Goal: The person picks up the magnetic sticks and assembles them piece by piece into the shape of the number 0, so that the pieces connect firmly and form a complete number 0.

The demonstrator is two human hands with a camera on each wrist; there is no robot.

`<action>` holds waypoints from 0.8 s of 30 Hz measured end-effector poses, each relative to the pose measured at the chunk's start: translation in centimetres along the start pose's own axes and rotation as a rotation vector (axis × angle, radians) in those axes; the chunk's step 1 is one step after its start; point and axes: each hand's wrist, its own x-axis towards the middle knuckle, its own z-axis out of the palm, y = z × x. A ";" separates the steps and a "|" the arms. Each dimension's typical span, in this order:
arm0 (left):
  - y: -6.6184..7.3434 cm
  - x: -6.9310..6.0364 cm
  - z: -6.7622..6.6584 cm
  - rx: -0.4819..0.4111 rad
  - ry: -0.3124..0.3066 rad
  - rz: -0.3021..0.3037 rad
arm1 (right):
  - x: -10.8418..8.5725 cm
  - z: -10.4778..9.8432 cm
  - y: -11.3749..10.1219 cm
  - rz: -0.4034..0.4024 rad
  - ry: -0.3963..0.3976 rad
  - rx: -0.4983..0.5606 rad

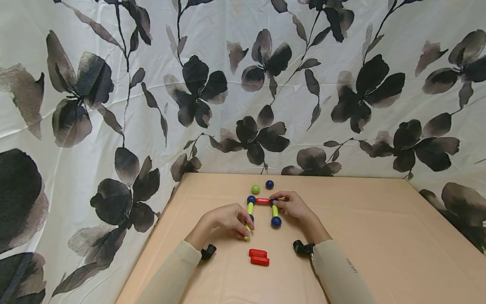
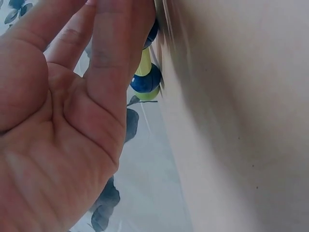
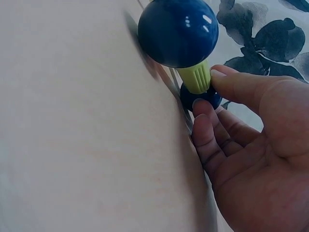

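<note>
On the table lies a frame of balls and rods. A red rod [image 1: 263, 201] joins a far-left blue ball [image 1: 251, 199] to a blue ball at the right corner. From each corner a yellow-green rod [image 1: 275, 210] runs towards me to another blue ball [image 1: 276, 221]. My left hand [image 1: 231, 220] pinches a second yellow-green rod [image 1: 247, 238] by the near-left ball, which its fingers partly cover; whether the two are joined, I cannot tell. With thumb and fingers, my right hand [image 1: 295, 205] holds the right corner blue ball [image 3: 210, 99], close to its yellow-green rod [image 3: 195, 78].
Two red rods [image 1: 260, 261] lie side by side nearer me, between the forearms. Beyond the frame sit a loose green ball [image 1: 256, 189] and a loose blue ball [image 1: 269, 184]. A flower-patterned cloth [image 1: 303, 97] hangs behind the tan table [image 1: 379, 236].
</note>
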 end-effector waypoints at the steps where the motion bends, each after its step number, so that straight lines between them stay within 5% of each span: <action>1: 0.0 0.0 0.0 -0.001 0.002 -0.002 | 0.0 0.0 0.0 -0.002 -0.002 0.000; 19: 0.0 -0.2 -0.3 0.033 -0.014 0.021 | -0.2 0.1 -0.5 -0.009 0.003 -0.016; 24: 0.1 -0.2 0.1 -0.001 -0.014 -0.013 | -0.4 0.2 -0.9 -0.004 0.007 -0.021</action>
